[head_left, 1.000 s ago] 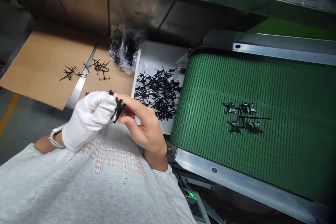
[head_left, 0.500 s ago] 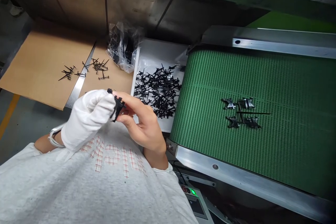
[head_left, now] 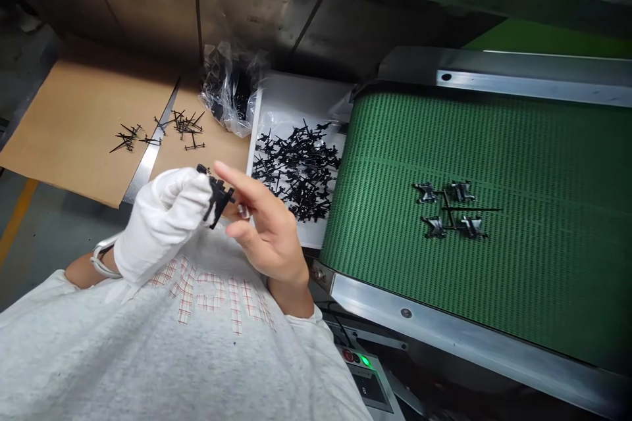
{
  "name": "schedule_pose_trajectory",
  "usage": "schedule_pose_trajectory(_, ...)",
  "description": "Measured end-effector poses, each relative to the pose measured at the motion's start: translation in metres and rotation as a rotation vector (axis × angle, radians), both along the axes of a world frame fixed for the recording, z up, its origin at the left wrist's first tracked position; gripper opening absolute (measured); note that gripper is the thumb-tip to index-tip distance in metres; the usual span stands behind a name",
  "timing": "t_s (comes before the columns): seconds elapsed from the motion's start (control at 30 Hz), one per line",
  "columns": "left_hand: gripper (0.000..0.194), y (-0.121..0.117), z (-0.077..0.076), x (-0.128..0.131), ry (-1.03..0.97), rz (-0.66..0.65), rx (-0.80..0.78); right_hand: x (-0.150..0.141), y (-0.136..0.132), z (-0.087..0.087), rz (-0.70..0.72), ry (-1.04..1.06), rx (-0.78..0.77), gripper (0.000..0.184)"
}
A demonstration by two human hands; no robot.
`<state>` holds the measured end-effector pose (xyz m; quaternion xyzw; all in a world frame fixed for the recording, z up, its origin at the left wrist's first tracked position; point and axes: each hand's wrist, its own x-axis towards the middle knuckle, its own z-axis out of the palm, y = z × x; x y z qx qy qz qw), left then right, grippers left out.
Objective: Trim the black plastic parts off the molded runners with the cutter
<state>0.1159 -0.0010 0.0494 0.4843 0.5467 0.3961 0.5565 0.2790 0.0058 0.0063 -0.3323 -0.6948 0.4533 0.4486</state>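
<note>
My left hand (head_left: 160, 220), in a white glove, is closed round a small black plastic part (head_left: 216, 197) held in front of my chest. My bare right hand (head_left: 266, 230) pinches the same part from the right with thumb and fingertips. Just beyond my hands a white tray (head_left: 291, 100) holds a heap of black plastic pieces (head_left: 297, 170). On the green conveyor belt (head_left: 518, 164) to the right lies a moulded black sprue with several parts (head_left: 450, 209) on thin runners.
A cardboard sheet (head_left: 74, 112) at the left carries scattered black runner scraps (head_left: 162, 129). A crumpled clear plastic bag (head_left: 228, 89) sits behind the tray. A metal frame edges the belt. A control box with a lit green button (head_left: 365, 361) is below the belt.
The sprue on the belt has drifted left toward the tray. My hands have shifted slightly up and left, with the right fingers more extended over the black part.
</note>
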Motion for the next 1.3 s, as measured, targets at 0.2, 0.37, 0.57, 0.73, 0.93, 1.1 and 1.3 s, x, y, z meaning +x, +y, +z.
schedule_pose_trajectory(0.2, 0.041, 0.0, -0.002, 0.002, -0.1, -0.034, 0.026, -0.013, 0.006, -0.002, -0.014, 0.297, -0.165, 0.039)
schedule_pose_trajectory(0.37, 0.044, 0.002, -0.012, 0.002, -0.155, 0.0, 0.097, -0.018, 0.014, -0.013, 0.178, 0.447, -0.343, 0.039)
schedule_pose_trajectory(0.57, 0.048, 0.007, -0.009, 0.004, -0.215, 0.018, 0.195, -0.017, 0.006, -0.014, 0.245, 0.629, -0.391, 0.038)
schedule_pose_trajectory(0.73, 0.048, 0.007, -0.009, 0.003, -0.293, 0.003, 0.229, -0.017, -0.005, -0.003, 0.107, 0.661, -0.318, 0.004)
schedule_pose_trajectory(0.93, 0.046, 0.007, -0.015, 0.001, -0.423, 0.014, 0.295, -0.021, -0.005, -0.001, -0.028, 0.565, -0.072, 0.006)
schedule_pose_trajectory(1.1, 0.052, 0.008, -0.008, 0.005, -0.417, 0.123, 0.304, -0.02, -0.003, -0.003, -0.17, 0.355, 0.089, 0.014)
schedule_pose_trajectory(1.3, 0.056, 0.007, -0.002, 0.008, -0.382, 0.186, 0.226, -0.024, -0.004, -0.004, -0.204, 0.14, 0.245, 0.015)
